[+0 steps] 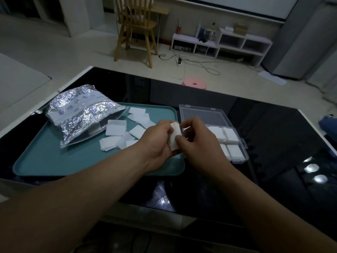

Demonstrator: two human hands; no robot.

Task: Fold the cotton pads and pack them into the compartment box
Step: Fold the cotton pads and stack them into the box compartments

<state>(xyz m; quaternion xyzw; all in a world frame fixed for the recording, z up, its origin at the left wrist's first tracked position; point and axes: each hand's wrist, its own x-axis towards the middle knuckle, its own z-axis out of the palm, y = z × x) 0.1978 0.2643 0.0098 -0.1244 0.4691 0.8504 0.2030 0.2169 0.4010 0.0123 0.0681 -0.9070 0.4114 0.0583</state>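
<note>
The right grip [198, 143] hides the compartment box's [204, 115] cells at 9 o'clock, it and the left grip [156, 143] cover much of the folded pad [175, 133], the foil bag's [82, 114] print is too small to read, and both forearms [91, 198] run off at 6 o'clock.

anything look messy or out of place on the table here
Only mild mess: loose cotton pads lie scattered and overlapping on the teal tray, and the crumpled foil bag lies on its side across the tray's far left edge. Nothing looks damaged; the compartment box holds its pads neatly.
</note>
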